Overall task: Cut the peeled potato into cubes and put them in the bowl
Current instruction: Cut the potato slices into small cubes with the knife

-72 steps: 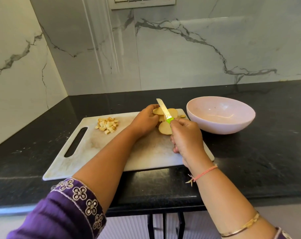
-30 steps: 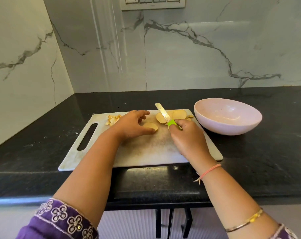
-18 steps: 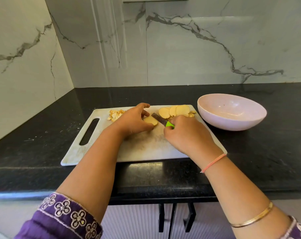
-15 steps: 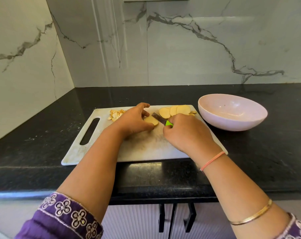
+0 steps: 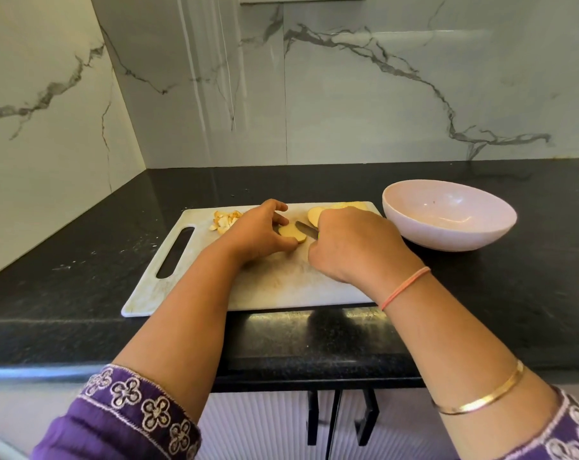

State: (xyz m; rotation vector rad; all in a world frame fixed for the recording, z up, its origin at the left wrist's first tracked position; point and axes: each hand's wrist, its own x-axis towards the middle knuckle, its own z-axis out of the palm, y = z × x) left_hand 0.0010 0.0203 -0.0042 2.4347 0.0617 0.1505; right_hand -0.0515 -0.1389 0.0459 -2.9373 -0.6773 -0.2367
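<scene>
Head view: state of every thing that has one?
left hand, holds the potato slice flat on the cutting board.
right hand, grips the knife.
knife, blade low, against the held slice.
other slices, uncut, lying behind the right hand.
small pieces, piled at the board's far left.
bowl, upright, no potato inside.

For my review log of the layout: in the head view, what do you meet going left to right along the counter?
Cutting board's handle slot → pile of small pieces → left hand → potato slice it holds → knife → right hand → bowl.
</scene>
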